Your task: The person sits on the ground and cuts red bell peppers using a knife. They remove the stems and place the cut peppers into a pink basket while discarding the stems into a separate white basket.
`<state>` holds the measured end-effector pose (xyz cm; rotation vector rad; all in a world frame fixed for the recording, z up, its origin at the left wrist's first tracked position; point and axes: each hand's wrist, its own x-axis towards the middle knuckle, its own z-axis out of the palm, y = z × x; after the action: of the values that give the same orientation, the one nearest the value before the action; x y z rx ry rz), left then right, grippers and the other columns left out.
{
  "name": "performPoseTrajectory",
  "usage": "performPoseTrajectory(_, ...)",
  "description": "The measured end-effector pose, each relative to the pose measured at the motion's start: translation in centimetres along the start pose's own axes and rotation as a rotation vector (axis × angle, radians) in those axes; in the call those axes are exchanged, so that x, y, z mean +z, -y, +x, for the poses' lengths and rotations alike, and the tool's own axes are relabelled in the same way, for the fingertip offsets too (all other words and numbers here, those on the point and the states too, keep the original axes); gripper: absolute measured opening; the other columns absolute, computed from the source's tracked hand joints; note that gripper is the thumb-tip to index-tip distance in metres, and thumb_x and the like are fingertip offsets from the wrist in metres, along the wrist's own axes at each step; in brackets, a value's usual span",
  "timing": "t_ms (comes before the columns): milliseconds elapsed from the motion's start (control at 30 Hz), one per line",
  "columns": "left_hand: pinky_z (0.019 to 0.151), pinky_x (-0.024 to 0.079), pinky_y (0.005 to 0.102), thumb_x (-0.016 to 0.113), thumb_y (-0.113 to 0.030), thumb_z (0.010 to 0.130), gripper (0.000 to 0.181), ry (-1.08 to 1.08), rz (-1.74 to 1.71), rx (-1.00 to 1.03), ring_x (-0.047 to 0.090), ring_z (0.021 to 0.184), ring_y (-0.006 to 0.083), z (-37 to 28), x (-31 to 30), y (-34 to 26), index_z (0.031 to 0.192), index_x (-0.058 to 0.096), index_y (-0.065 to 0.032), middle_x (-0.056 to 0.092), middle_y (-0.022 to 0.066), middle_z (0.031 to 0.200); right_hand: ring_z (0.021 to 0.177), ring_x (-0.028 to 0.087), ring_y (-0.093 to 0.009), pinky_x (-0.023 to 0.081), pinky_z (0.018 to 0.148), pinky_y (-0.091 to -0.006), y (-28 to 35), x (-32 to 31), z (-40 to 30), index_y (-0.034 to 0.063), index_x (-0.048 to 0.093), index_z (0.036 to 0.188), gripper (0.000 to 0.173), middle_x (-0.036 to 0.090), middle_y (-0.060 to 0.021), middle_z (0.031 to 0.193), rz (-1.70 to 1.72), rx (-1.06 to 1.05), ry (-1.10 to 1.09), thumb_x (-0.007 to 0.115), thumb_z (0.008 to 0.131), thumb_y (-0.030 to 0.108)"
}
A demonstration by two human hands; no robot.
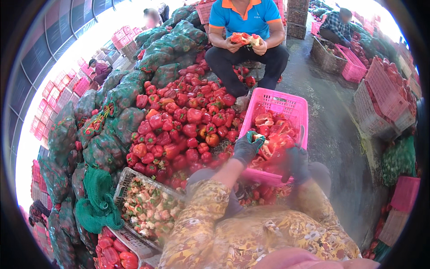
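Note:
My gloved left hand (247,148) is over the near left side of a pink plastic crate (305,111), its fingers closed on a pale pepper core (258,137). My right hand (297,164), in a dark glove, is over the crate's near right corner and holds a knife (302,135) with its blade pointing up. Blur hides part of the right hand's grip. Opened and cut red bell peppers (263,120) lie in the crate. To its left spreads a large heap of whole red bell peppers (195,116).
A grey crate of pepper cores (147,208) stands at my left, beside a green net (97,201). Filled green mesh bags (104,151) line the heap. A person in a blue shirt (245,20) sits opposite, holding an opened pepper (240,38). Stacked crates (376,111) stand at right.

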<state>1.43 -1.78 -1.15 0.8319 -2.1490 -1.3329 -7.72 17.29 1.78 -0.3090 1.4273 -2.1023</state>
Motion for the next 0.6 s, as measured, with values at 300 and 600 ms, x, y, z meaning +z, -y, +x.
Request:
performPoseTrajectory(300, 0.05, 0.053, 0.0335, 0.063, -0.028, 0.082, 0.027, 0.188, -0.822, -0.382, 0.063, 0.062, 0.0191, 0.6, -7.3, -1.2, 0.103, 0.056, -0.0118, 0.062, 0.0071, 0.08, 0.048, 0.059, -0.027, 0.046, 0.037, -0.0332, 5.6, -5.5, 3.1, 0.0034, 0.053, 0.098, 0.032, 0.061, -0.0153, 0.072, -0.023, 0.076, 0.023, 0.054, 0.085, 0.033)
performPoseTrajectory(600, 0.053, 0.052, 0.0318, 0.052, -0.03, 0.091, 0.03, -0.004, -0.958, -0.085, 0.061, 0.06, 0.0188, -6.5, -14.0, -3.2, 0.114, 0.054, -0.0103, 0.063, 0.0106, 0.081, 0.052, 0.057, -0.02, 0.044, 0.039, -0.0288, 0.1, 1.9, -1.8, 0.003, 0.046, 0.116, 0.048, 0.059, -0.0144, 0.085, -0.338, 0.48, 0.298, 0.05, 0.087, 0.041)
